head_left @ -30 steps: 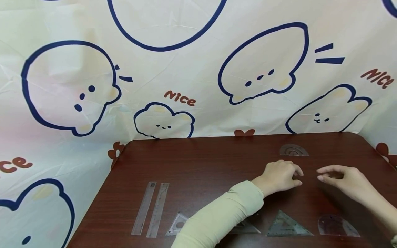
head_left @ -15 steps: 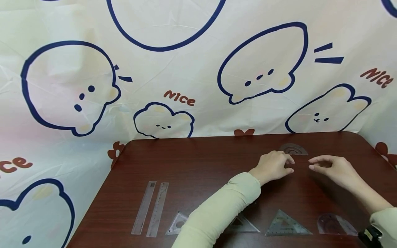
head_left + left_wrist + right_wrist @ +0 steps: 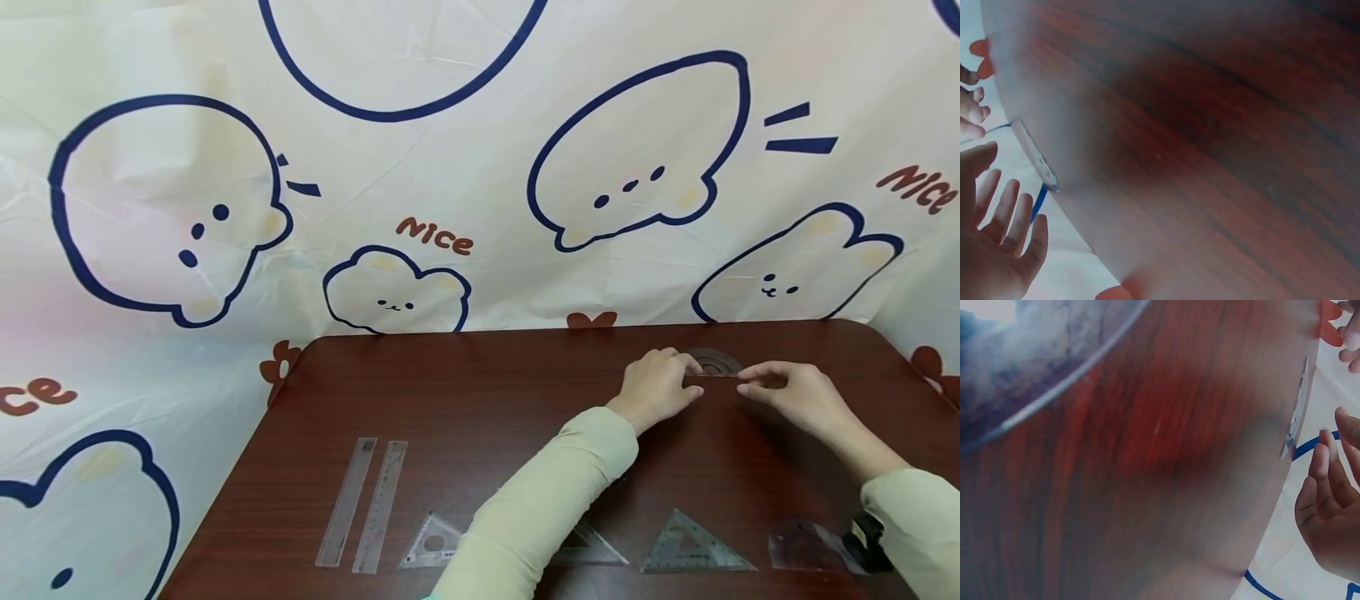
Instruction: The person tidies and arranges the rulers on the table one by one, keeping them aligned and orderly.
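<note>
A clear semicircular protractor (image 3: 716,362) lies near the far edge of the table, its straight side toward me. My left hand (image 3: 654,385) hovers at its left end and my right hand (image 3: 797,398) at its right end. Both hands have loosely bent fingers; in the head view the fingertips look close to the protractor's corners. In the left wrist view the left hand (image 3: 1004,244) is apart from the protractor (image 3: 1038,156). The right wrist view likewise shows a gap between the right hand (image 3: 1335,512) and the protractor (image 3: 1297,412).
Two clear straight rulers (image 3: 347,502) lie side by side at the left of the brown table (image 3: 480,383). Along the front are set squares (image 3: 693,546), one partly behind the left sleeve (image 3: 551,500). A second protractor (image 3: 802,546) is partly covered by the right wrist camera (image 3: 866,542).
Both hands have moved away from me toward the far protractor, and they have come to its two ends. The rulers and set squares have stayed where they were.
</note>
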A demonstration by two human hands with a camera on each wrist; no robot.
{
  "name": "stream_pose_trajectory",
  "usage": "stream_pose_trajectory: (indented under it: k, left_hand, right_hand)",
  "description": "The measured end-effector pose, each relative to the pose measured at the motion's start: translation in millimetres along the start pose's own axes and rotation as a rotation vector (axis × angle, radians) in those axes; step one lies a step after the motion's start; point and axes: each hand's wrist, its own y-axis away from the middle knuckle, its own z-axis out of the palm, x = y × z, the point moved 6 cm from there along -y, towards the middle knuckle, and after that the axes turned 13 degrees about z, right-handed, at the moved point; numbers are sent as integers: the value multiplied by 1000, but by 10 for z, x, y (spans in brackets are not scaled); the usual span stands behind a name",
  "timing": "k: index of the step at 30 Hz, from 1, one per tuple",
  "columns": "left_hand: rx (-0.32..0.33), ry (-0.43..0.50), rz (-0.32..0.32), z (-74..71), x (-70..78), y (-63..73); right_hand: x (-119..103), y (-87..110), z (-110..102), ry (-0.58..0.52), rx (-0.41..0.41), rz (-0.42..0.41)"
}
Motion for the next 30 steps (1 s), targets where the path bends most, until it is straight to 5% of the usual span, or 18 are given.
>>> stream_pose_trajectory:
  k: [10, 30]
  left_hand:
    - [45, 55, -69, -27, -77, -115]
    - [-20, 93, -151, 35, -266, -269]
  right_hand:
    - [22, -212, -14, -17, 0, 42]
    - [1, -453, 102, -27, -59, 57]
